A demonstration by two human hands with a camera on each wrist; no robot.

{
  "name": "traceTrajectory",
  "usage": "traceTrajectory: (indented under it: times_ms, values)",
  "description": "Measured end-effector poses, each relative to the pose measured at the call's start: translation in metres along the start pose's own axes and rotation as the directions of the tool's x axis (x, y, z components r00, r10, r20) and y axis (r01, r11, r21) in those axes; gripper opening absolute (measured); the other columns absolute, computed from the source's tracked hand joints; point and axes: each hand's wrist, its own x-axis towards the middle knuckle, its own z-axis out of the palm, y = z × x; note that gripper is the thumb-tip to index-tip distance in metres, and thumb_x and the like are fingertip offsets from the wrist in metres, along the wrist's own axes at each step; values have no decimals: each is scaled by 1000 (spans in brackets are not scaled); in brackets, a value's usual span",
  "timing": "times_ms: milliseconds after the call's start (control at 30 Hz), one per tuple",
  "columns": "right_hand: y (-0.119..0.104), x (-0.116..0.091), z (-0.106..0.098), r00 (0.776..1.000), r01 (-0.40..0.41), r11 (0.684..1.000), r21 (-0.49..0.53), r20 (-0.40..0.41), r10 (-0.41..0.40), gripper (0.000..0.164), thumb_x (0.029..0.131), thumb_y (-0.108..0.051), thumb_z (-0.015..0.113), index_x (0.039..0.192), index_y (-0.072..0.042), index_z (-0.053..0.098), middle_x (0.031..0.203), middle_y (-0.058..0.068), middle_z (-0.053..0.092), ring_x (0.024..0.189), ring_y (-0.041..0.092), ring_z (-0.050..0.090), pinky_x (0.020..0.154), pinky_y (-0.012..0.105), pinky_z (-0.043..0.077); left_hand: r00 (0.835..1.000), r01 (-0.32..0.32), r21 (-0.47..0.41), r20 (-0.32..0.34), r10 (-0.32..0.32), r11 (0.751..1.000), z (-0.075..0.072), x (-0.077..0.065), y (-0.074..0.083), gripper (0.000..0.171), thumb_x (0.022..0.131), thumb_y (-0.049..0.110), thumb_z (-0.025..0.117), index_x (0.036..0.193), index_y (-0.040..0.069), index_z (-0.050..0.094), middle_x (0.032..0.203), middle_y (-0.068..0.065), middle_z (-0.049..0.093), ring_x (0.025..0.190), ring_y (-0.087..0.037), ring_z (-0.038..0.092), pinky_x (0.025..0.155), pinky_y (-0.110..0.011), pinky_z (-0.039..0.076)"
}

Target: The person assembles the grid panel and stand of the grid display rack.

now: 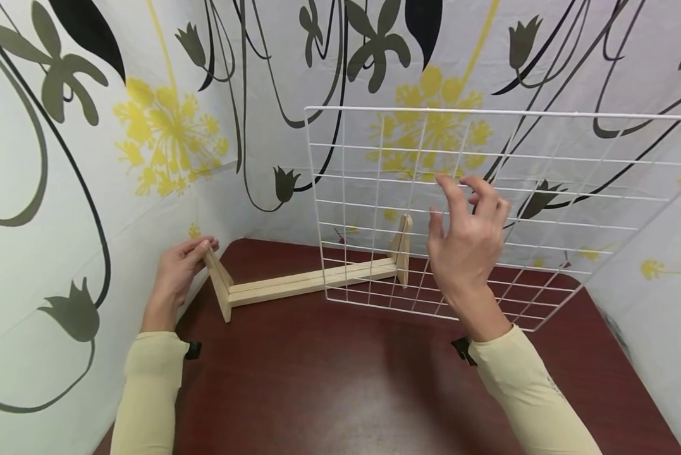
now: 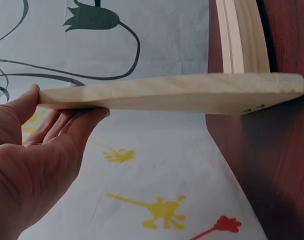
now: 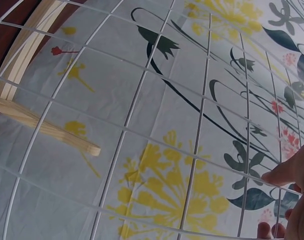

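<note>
A pale wooden stand (image 1: 283, 289), a long double rail between two upright end boards, sits on the table's far left part. My left hand (image 1: 177, 268) pinches the top of its left end board (image 2: 167, 92) between thumb and fingers. A white wire grid panel (image 1: 488, 112) is held up at a tilt, partly in front of the stand's right end board (image 3: 57, 127). With bent fingers my right hand (image 1: 470, 243) grips the grid's wires near its middle; the thumb lies by a wire in the right wrist view, and the other fingertips are partly hidden.
Beneath everything is a dark red-brown table (image 1: 317, 379) with rounded far corners. White cloth (image 1: 272, 76) printed with grey, black and yellow flowers hangs behind and at both sides, close to the table's edges.
</note>
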Motion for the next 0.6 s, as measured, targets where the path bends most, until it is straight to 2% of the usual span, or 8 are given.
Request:
traceTrajectory:
  times_ms: [100, 333, 467, 600]
  values:
    - [2, 0, 0, 1000, -5, 1000, 1, 1, 5, 37, 99, -27, 72, 136, -29, 68, 135, 14, 61, 104, 42, 54, 74, 57, 46, 1000, -3, 7, 14, 3, 1000, 4, 2, 6, 55, 108, 24, 62, 148, -11, 50, 111, 13, 78, 116, -4, 71, 95, -14, 57]
    - [7, 4, -5, 1000, 12, 1000, -14, 19, -11, 39, 98, -23, 74, 136, -27, 68, 135, 16, 60, 104, 43, 54, 72, 57, 47, 998, -50, 2, 34, 50, 999, 17, 26, -5, 39, 109, 23, 60, 137, -3, 61, 106, 16, 78, 114, -3, 71, 94, -13, 57]
    - [10, 5, -7, 999, 18, 1000, -23, 30, -17, 41, 97, -21, 75, 136, -28, 67, 135, 16, 61, 105, 43, 55, 67, 56, 47, 998, -51, -9, 37, 52, 999, 25, 35, -8, 39, 110, 22, 58, 139, -4, 60, 104, 18, 78, 113, -3, 72, 93, -13, 57]
    - [12, 6, -9, 999, 24, 999, -29, 26, -23, 43, 95, -18, 75, 136, -28, 68, 136, 15, 61, 104, 44, 55, 66, 56, 47, 997, -52, -7, 58, 52, 999, 32, 42, -9, 32, 109, 22, 59, 134, 2, 64, 106, 16, 78, 113, -3, 72, 93, -15, 58]
